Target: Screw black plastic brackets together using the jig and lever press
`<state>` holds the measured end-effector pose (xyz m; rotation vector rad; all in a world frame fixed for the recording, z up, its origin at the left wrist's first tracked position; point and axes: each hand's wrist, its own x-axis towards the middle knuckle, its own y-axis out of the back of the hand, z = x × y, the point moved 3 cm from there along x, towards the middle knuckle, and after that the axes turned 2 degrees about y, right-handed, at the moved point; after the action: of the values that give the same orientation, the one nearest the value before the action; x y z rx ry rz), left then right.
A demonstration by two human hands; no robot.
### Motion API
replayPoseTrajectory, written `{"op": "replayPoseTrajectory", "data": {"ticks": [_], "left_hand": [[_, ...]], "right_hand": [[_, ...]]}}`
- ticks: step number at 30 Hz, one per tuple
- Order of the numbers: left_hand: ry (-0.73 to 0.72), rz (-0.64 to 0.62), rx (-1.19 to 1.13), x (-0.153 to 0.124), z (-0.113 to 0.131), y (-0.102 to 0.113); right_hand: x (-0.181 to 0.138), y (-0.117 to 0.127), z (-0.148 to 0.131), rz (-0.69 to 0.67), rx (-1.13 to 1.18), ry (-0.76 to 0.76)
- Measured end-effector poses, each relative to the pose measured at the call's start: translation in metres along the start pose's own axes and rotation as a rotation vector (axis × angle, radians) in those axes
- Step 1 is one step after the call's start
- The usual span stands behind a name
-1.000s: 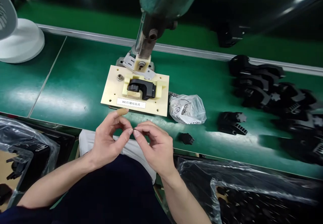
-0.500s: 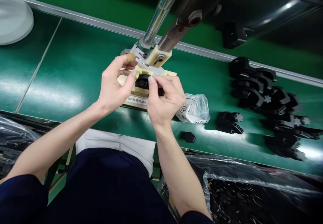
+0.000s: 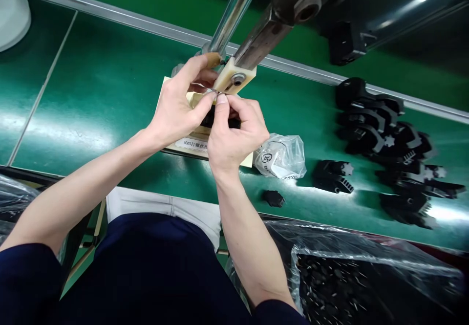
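Observation:
My left hand and my right hand are raised together over a cream jig plate on the green belt. Thumb and forefinger of each hand pinch at one spot just under the cream block at the tip of the hanging screwdriver. What they pinch is too small to make out. A tan cot covers my left forefinger tip. A black plastic part sits in the jig, mostly hidden behind my hands.
A small clear bag lies right of the jig. Several black plastic parts are spread at the right, one small piece near the belt's front edge. Plastic-lined bins stand below. A white fan base is far left.
Both hands rose from the belt's near edge up to the jig, then higher to the screwdriver tip, still pinched together. The view tilted and moved closer.

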<state>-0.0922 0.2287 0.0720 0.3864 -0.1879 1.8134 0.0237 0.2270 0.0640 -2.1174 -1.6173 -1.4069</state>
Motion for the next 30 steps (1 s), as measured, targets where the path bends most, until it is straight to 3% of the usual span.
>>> {"op": "replayPoseTrajectory", "data": {"ticks": [7, 13, 20, 30], "left_hand": [[0.030, 0.013, -0.025, 0.005, -0.007, 0.002], [-0.097, -0.014, 0.053, 0.004, -0.007, 0.002], [-0.065, 0.023, 0.080, 0.004, -0.010, 0.000], [-0.115, -0.010, 0.156, 0.004, -0.013, 0.000]], "right_hand": [[0.000, 0.000, 0.000, 0.047, -0.038, 0.030], [0.008, 0.007, 0.017, -0.049, -0.064, 0.046], [0.019, 0.015, 0.023, -0.038, -0.172, 0.254], [0.011, 0.008, 0.013, 0.029, -0.217, 0.179]]}}
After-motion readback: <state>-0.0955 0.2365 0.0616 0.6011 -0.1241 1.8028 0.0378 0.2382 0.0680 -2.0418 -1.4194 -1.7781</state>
